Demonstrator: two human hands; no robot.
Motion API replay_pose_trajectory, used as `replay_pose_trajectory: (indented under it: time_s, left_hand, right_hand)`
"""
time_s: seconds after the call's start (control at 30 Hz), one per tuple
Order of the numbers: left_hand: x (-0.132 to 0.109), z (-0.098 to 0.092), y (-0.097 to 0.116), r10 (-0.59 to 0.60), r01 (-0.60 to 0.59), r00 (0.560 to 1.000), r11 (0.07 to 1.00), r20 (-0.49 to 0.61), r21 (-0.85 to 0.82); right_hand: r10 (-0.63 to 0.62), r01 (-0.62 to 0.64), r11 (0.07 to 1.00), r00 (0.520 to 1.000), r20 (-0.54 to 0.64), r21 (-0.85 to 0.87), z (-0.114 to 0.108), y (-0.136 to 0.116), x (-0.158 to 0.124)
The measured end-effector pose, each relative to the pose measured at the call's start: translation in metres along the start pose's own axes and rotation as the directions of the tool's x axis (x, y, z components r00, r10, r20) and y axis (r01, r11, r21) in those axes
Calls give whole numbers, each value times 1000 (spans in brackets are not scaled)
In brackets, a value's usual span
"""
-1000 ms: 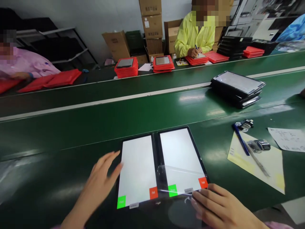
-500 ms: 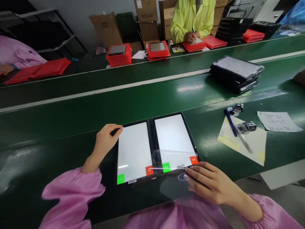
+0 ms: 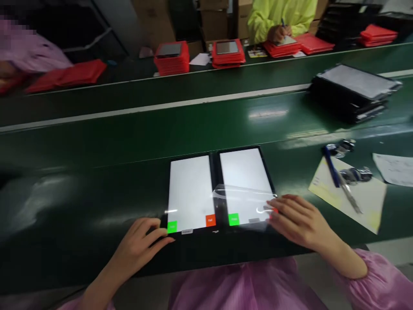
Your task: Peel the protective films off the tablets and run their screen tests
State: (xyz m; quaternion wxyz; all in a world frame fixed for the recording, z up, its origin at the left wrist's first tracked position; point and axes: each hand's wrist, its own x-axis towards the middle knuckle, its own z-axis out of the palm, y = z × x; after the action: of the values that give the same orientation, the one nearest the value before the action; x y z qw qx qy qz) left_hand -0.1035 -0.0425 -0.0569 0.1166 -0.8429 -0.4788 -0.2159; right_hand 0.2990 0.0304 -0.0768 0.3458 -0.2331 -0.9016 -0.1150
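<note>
Two tablets lie side by side on the green bench in front of me, both with lit white screens. The left tablet (image 3: 190, 189) shows a green square and a red square along its near edge. My left hand (image 3: 142, 243) rests at its near left corner, fingers curled, fingertips by the green square. On the right tablet (image 3: 245, 181) lies a clear protective film (image 3: 240, 206), partly lifted. My right hand (image 3: 298, 221) lies over that tablet's near right corner, its fingers closed on the film's edge.
A yellow paper (image 3: 351, 198) with a blue pen (image 3: 331, 170) and metal clips lies to the right. A stack of dark tablets (image 3: 355, 94) sits on the conveyor belt. Red trays (image 3: 227, 54) and other workers are across the belt.
My left hand slid from the left tablet's far left corner down to its near left corner. My right hand moved up the right tablet with the film. The view shifted left.
</note>
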Motion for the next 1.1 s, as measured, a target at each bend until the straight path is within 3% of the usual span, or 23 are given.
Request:
replay_pose_trajectory:
  time_s: [0.07, 0.17, 0.3, 0.37, 0.4, 0.47, 0.53, 0.57, 0.63, 0.67, 0.77, 0.87, 0.97, 1.0, 1.07, 1.1]
  left_hand:
    - [-1, 1, -1, -9, 9, 1000, 1000, 4, -20]
    - [-3, 0, 0, -12, 12, 1000, 1000, 14, -6]
    - [-6, -3, 4, -13, 13, 1000, 1000, 18, 17]
    - [-5, -3, 5, -19, 19, 1000, 999, 9, -50]
    - [-2, -2, 3, -9, 10, 1000, 996, 3, -84]
    - [14, 4, -3, 21, -22, 1000, 995, -16, -95]
    - [46, 14, -13, -65, 68, 997, 996, 48, -62]
    - [68, 20, -19, -201, 212, 967, 976, 158, -55]
    - [118, 33, -30, -490, 554, 758, 832, 430, -30]
    - [144, 40, -36, -526, 605, 712, 796, 466, -27]
    - [204, 57, -49, -471, 606, 704, 789, 531, -102]
    - [229, 68, -58, -385, 565, 715, 810, 584, -157]
    - [218, 67, -56, -349, 506, 755, 848, 555, -156]
    - [207, 63, -52, -315, 446, 792, 883, 523, -143]
    - [173, 50, -35, -175, 224, 904, 971, 390, -85]
    - [151, 41, -23, -28, 33, 980, 999, 199, -22]
  right_hand:
    - [106, -101, 980, 994, 19, -173, 9, 13, 11]
    - [274, -251, 880, 962, 0, -404, 27, 27, 30]
    - [201, -185, 927, 979, 15, -327, 60, 48, 60]
    - [196, -162, 966, 966, 165, -201, 80, 60, 79]
    - [217, -185, 974, 930, 297, -133, 89, 65, 91]
    - [296, -313, 947, 778, 554, -66, 103, 72, 116]
    - [378, -456, 887, 628, 680, -73, 109, 73, 140]
    - [420, -516, 852, 580, 698, -83, 109, 71, 149]
    - [485, -594, 798, 534, 693, -101, 105, 67, 160]
    - [502, -610, 785, 529, 684, -105, 102, 65, 161]
    - [519, -638, 766, 546, 658, -75, 97, 67, 147]
    - [503, -637, 770, 635, 586, 30, 103, 79, 122]
    - [433, -526, 843, 787, 440, 111, 111, 87, 103]
    - [412, -471, 877, 841, 350, 100, 111, 85, 101]
    - [343, -351, 936, 928, 141, 34, 101, 69, 101]
    - [293, -294, 956, 955, 53, 16, 92, 56, 104]
